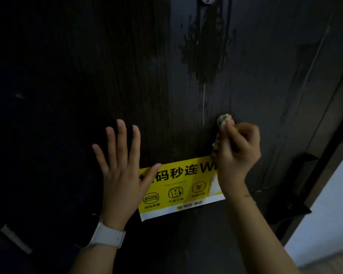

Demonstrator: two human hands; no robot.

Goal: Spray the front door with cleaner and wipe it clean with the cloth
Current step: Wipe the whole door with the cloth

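Note:
A dark wood-grain front door point(87, 66) fills the view. A wet patch of cleaner point(204, 48) darkens its upper middle, and a thin drip point(203, 103) runs down from it. My right hand point(239, 153) grips a bunched pale cloth point(224, 120) and holds it against the door, just right of the drip's lower end. My left hand point(121, 171) lies flat on the door with fingers spread, its thumb on the edge of a yellow sticker point(178, 186). No spray bottle is in view.
The yellow and white sticker with black print is stuck on the door between my hands. A metal fitting point(207, 0) shows at the top edge. A dark hinge or bracket point(297, 206) sits by the door's right edge, next to a pale wall point(329, 214).

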